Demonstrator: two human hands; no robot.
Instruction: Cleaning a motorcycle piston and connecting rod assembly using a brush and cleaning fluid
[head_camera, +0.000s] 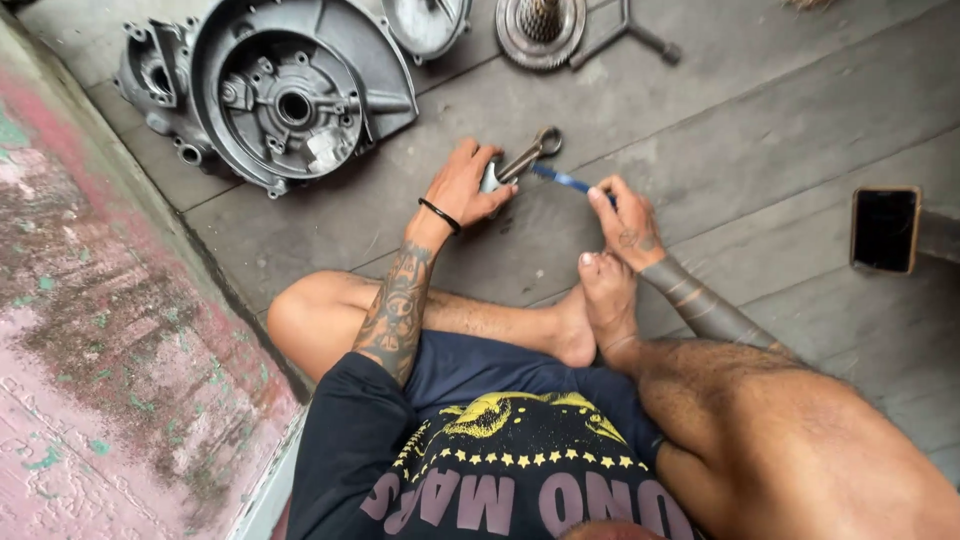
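Note:
I sit cross-legged on a grey plank floor. My left hand (466, 187) is closed around the big end of a metal connecting rod (528, 157), whose small ring end points up and to the right. My right hand (622, 219) pinches a thin blue-handled tool (562, 180), and its tip reaches toward the rod's big end just beside my left fingers. A black band circles my left wrist.
A large grey engine crankcase half (270, 95) lies at the upper left. A round cover (425, 22), a toothed clutch hub (541, 30) and a bent metal wrench (640, 35) sit along the top. A phone (885, 229) lies at the right. A worn pink wall (90, 330) borders the left.

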